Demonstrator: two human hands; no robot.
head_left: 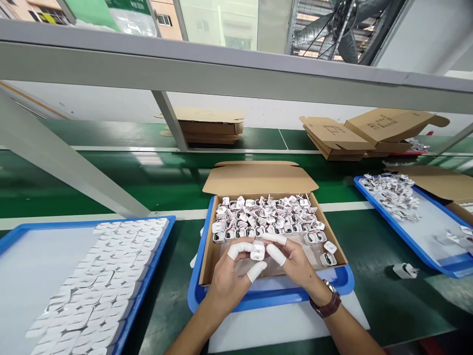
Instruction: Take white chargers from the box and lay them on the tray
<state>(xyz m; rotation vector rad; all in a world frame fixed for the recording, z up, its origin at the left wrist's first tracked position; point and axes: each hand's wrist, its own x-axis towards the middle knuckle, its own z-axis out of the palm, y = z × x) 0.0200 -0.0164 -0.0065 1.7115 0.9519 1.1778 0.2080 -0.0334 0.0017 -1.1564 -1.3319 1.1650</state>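
Between my two hands is a small white plastic case (257, 251) with rounded corners, above the front part of an open cardboard box (207, 256). My left hand (227, 278) pinches it from the left, its thumb just below. My right hand (295, 261) has its fingers closed in at the right side of the same case. White finger covers are on several fingertips. Behind my hands, the box holds rows of small white cases with wires (266, 217). A loose white cover (330, 247) lies by an open case (327, 259) at the box's right.
Under the box is a blue tray (273, 301). At left, another blue tray (170, 229) carries rows of white parts (107, 276). A third tray (391, 224) at right holds wired parts. One white piece (405, 270) lies on the green table. Folded cartons (369, 133) sit behind; a grey frame (236, 74) crosses above.
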